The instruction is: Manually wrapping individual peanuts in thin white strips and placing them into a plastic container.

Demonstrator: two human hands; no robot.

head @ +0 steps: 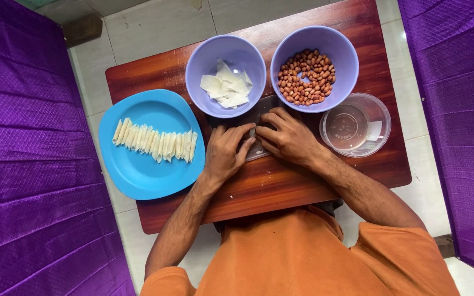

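On the left of the brown wooden worktop (281, 186) I saw a big round blue plastic plate (138, 170). A row of small pale folded wrappers (156, 143) lay across it, side by side and touching.

Next came my left hand (227, 153). It lay flat with the fingers close together, pressing down on a small grey flat board (259, 112) in the middle of the worktop. I could not see what was under the fingers.

Behind that hand stood a light purple round plastic bowl (226, 49) with loose flat white wrapper pieces (227, 85) in it.

My right hand (286, 137) was just beside the left one, and their fingertips met over the grey board. Its fingers were bent and pressed together, as if pinching something tiny, but I could not tell what.

Behind the right hand stood a second light purple round bowl (316, 38), full of brown peanuts (306, 77).

On the far right sat a clear round plastic tub (379, 118), near the peanut bowl and just beside my right wrist.
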